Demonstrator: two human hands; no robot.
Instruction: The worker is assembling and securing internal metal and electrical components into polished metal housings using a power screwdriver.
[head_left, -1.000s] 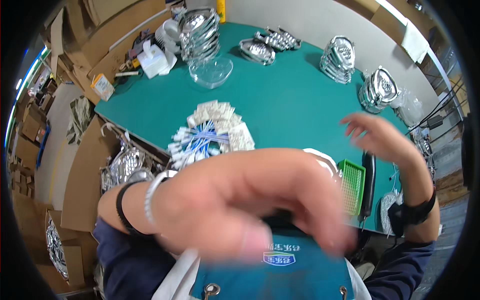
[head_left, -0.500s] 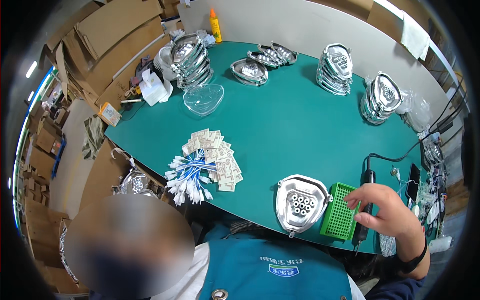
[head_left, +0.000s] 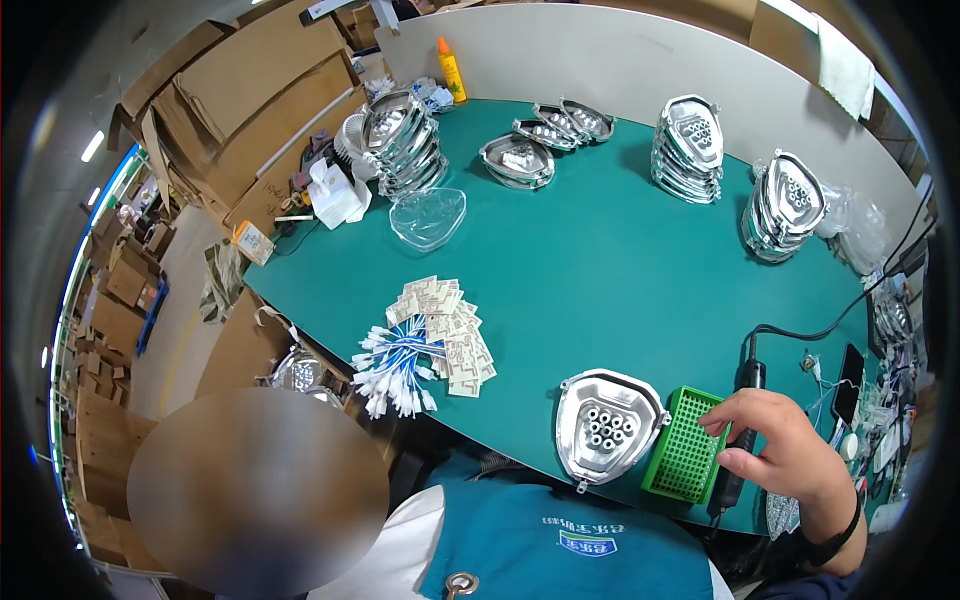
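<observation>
My right hand (head_left: pixel 785 440) hovers over the right side of a green perforated tray (head_left: pixel 683 435). Its thumb and fingers are curved and apart, with nothing visible between them. Under the hand, along the tray's right edge, lies a black pen-shaped electric screwdriver (head_left: pixel 753 376) with a cable, partly hidden by the fingers. Left of the tray sits a shiny silver lamp housing (head_left: pixel 607 470) with a cluster of round white-rimmed holes in its middle. My left hand is not in view.
Wired circuit boards (head_left: pixel 462 340) lie fanned out on the green table (head_left: pixel 590 270). Stacked silver housings (head_left: pixel 688 150) stand along the back, near a clear cover (head_left: pixel 428 222) and an orange bottle (head_left: pixel 451 72). Cables and small parts crowd the right edge. A blurred patch covers the lower left.
The whole view has shifted, so the table things sit slightly lower and mostly further right. My right hand stays by the tray and screwdriver, fingers still apart.
</observation>
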